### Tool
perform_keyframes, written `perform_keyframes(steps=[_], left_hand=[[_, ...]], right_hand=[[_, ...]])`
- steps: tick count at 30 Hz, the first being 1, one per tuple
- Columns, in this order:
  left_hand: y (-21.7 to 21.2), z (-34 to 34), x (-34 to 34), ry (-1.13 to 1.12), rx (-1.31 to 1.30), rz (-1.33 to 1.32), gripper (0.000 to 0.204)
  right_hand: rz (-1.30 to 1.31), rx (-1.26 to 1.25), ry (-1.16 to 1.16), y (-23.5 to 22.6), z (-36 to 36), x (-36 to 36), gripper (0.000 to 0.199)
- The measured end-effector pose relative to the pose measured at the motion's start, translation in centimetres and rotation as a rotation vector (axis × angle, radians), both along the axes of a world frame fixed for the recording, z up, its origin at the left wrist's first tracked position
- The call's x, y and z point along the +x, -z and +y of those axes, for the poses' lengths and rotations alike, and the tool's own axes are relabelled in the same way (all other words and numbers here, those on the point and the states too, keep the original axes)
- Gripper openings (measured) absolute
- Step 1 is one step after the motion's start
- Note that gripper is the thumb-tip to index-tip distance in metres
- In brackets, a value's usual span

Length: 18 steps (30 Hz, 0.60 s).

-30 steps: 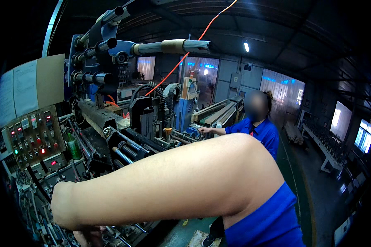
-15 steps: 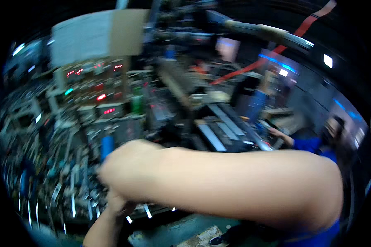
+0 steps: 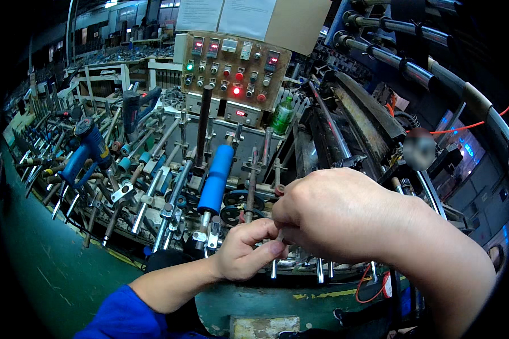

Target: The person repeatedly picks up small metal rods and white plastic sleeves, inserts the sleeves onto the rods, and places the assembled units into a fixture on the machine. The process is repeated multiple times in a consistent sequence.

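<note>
My left hand [image 3: 247,250] is closed in a pinch, thumb against forefinger, in front of the machine's near edge. Over it bends my right hand [image 3: 331,212], its fingers curled down to meet the left fingertips. A small pale bit shows between the two hands, too little of it to name; the right fingertips are mostly hidden behind that hand's back. Just beyond the left hand, a blue roller [image 3: 216,178] sits on a metal shaft among rods and clamps. A dark pulley wheel [image 3: 242,204] lies behind the fingers.
Buttons and red displays fill a control panel [image 3: 232,70] at the back, with a green bottle [image 3: 283,114] beside it. Two blue heat guns [image 3: 89,150] stand among metal rods on the left. Steel rollers [image 3: 404,70] jut out upper right. Below lies a green floor [image 3: 73,271].
The view has swung and is sharper now. The right forearm, which stretched across the picture, now comes from the lower right. Both hands appear further right, still together.
</note>
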State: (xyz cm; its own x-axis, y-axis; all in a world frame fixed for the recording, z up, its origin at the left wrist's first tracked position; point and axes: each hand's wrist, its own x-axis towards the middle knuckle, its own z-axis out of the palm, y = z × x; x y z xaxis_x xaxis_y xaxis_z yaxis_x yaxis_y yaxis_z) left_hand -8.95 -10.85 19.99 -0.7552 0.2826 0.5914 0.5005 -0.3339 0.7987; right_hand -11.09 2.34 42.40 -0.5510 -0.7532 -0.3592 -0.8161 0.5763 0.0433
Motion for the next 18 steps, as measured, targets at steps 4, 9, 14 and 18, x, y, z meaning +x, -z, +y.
perform_keyframes(steps=[4, 9, 14, 18], left_hand=[[-0.8, -0.1, 0.3, -0.162, -0.127, 0.179, 0.020], [-0.2, -0.3, -0.5, -0.236, -0.135, 0.326, 0.020], [0.8, 0.1, -0.2, -0.268, -0.089, 0.171, 0.030], [0.2, -0.1, -0.2, -0.295, -0.097, 0.272, 0.022]], right_hand=[[-0.021, 0.065, 0.047, -0.4, -0.2, 0.1, 0.021], [-0.004, 0.111, 0.056, -0.4, -0.2, 0.1, 0.017], [0.037, 0.093, 0.159, -2.0, -1.0, 0.6, 0.017], [0.012, -0.002, 0.042, 0.1, -0.1, 0.3, 0.019]])
